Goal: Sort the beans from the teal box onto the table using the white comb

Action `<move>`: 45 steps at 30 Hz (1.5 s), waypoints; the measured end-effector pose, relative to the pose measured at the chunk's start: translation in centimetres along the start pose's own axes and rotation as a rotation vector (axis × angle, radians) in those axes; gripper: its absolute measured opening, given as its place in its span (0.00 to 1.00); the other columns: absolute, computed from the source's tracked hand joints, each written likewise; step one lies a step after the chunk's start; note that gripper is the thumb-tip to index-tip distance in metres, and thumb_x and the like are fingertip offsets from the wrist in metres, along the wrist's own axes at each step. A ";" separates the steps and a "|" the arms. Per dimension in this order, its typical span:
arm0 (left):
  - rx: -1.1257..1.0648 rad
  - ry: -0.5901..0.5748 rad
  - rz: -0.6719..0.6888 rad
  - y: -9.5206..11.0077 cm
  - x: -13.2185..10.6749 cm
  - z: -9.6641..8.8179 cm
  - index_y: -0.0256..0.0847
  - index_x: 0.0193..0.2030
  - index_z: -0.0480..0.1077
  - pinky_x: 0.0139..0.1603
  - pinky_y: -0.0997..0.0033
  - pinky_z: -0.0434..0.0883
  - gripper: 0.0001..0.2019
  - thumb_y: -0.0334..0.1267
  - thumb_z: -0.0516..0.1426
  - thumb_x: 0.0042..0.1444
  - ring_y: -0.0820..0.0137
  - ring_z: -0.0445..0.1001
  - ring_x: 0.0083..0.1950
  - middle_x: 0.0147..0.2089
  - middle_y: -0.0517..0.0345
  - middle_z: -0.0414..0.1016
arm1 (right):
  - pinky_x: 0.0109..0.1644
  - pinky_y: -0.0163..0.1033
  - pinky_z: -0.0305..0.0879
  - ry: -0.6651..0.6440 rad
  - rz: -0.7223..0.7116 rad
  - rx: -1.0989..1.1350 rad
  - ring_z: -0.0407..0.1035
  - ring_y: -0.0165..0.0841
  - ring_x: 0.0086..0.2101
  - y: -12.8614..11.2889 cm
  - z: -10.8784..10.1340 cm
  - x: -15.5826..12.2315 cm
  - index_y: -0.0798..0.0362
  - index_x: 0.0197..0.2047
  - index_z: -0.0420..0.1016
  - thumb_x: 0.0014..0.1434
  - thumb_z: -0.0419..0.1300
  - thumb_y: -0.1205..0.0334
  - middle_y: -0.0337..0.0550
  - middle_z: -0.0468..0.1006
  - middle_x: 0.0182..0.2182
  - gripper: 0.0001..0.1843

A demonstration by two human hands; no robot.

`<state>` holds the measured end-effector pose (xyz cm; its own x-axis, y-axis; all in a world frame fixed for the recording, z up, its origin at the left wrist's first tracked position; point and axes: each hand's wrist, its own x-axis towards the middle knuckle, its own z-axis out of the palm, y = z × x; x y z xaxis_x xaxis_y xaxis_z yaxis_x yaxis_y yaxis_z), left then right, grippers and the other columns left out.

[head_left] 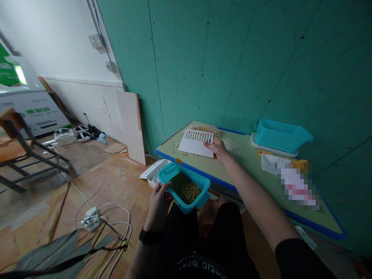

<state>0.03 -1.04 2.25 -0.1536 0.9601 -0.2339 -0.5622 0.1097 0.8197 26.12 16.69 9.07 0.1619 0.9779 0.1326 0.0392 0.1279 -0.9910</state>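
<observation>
My left hand grips the near left rim of a turquoise plastic container below the table's front edge. Inside it, dark green beans lie beside yellowish beans. Over the table, my right hand is closed on the right side of a white slotted scraper, whose slots point toward the wall. Behind the scraper spreads a pile of light tan grains or beans, partly hidden by it. A few loose pieces are scattered left of the scraper. Whitish grains lie right of my right hand.
The pale green table with blue edging stands against a green wall. At its right are a second turquoise container on a white lid and a white packet with orange edging. A power strip and cables lie on the floor at left.
</observation>
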 end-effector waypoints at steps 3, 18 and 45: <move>-0.054 0.012 0.035 0.2 0.0 -0.2 0.42 0.28 0.65 0.21 0.82 0.60 0.21 0.42 0.73 0.39 0.81 0.60 0.19 0.20 0.72 0.60 | 0.35 0.42 0.73 -0.004 0.006 0.017 0.77 0.40 0.30 0.0 0.1 -0.1 0.54 0.30 0.79 0.33 0.77 0.54 0.44 0.84 0.28 0.21; 0.006 0.034 0.128 4.6 3.7 -2.9 0.41 0.29 0.68 0.22 0.82 0.66 0.18 0.39 0.73 0.40 0.79 0.66 0.19 0.20 0.70 0.66 | 0.40 0.43 0.74 0.059 -0.144 -0.091 0.79 0.43 0.37 -0.7 2.4 -1.7 0.56 0.34 0.80 0.38 0.76 0.51 0.51 0.86 0.36 0.22; -0.014 -0.036 0.009 6.8 5.7 -3.5 0.41 0.26 0.65 0.19 0.81 0.62 0.17 0.33 0.71 0.40 0.79 0.64 0.18 0.20 0.69 0.65 | 0.46 0.45 0.73 -0.059 -0.393 -0.300 0.79 0.45 0.38 -2.9 6.3 -6.5 0.51 0.37 0.81 0.49 0.71 0.52 0.49 0.85 0.36 0.14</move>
<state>-7.48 4.32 4.66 -0.1301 0.9696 -0.2073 -0.5724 0.0973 0.8142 18.73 11.00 11.00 0.0224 0.8741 0.4853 0.3690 0.4439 -0.8166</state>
